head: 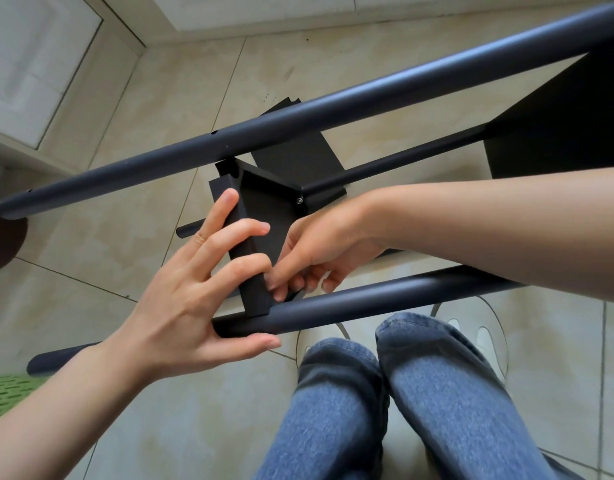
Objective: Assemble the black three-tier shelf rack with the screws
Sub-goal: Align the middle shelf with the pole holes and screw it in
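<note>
Fingers of the left hand (180, 299) are spread and curled over the edge of a black shelf panel (260, 220), with the thumb tucked under the near pole (385, 299), so that hand grips panel and pole together at the corner where they meet. Right beside it, the right hand (319, 251) has its fingers bunched and curled down into that same corner, pinching at something small against the panel; what it holds is hidden by the fingertips, so I cannot tell whether it is a screw. The rack lies on its side over the tiled floor (153, 109), just in front of the person's knees in blue jeans (437, 393). A second, longer pole (333, 109) runs diagonally across above the hands, with small holes showing along it, and the far corner of the panel touches it. A silver screw head (299, 201) sits in the panel's right-hand corner, where a thinner pole (402, 157) joins. Another black panel (558, 126) fills the upper right. A green mat (4, 393) peeks in at the lower left.
</note>
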`<act>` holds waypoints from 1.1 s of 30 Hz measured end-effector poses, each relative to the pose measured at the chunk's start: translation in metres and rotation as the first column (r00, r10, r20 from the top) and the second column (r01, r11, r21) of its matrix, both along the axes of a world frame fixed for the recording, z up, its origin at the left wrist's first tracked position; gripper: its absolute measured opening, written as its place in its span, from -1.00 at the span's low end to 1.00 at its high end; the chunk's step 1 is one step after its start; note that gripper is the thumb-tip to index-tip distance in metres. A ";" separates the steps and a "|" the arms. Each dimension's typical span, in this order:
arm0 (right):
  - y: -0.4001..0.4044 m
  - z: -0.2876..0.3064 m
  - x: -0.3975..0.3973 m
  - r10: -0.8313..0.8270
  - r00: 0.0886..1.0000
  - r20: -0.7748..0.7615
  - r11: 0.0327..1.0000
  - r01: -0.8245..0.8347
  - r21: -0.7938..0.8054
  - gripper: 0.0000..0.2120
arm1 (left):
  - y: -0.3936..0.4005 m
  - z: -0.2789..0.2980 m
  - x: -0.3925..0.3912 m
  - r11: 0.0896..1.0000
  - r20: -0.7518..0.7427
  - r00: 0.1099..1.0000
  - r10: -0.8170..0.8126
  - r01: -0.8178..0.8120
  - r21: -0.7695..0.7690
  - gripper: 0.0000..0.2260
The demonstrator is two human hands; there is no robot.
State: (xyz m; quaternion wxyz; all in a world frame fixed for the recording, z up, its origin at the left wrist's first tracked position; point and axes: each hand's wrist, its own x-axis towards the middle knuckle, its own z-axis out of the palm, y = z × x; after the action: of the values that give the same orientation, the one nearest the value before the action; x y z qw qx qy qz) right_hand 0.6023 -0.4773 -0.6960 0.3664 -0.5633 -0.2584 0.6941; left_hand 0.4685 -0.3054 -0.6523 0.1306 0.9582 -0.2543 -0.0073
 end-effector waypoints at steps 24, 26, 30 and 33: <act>-0.018 0.022 0.002 -0.137 0.990 0.011 0.990 0.137 -0.012 -0.90 | 0.000 0.004 -0.003 0.997 -0.006 0.999 0.037 -0.037 0.063 -0.47; -0.028 0.035 0.004 -0.148 0.973 0.176 0.988 0.153 -0.017 -0.89 | -0.002 0.004 -0.007 0.995 -0.003 0.998 0.067 -0.067 0.074 -0.48; -0.046 0.068 0.001 -0.204 0.849 0.488 0.976 0.212 0.039 -0.92 | -0.007 0.007 -0.014 0.991 -0.015 0.991 0.133 -0.132 0.029 -0.49; -0.056 0.093 -0.001 -0.304 0.650 0.697 0.949 0.271 0.162 -0.88 | -0.011 0.011 -0.018 0.980 -0.078 0.979 0.190 -0.193 -0.037 -0.45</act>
State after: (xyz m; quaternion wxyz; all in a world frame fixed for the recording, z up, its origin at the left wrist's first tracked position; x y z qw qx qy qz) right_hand 0.6013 -0.5330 -0.6032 0.3545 -0.8133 -0.3024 0.3484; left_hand 0.4507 -0.3167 -0.6414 0.1613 0.9742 -0.1559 -0.0244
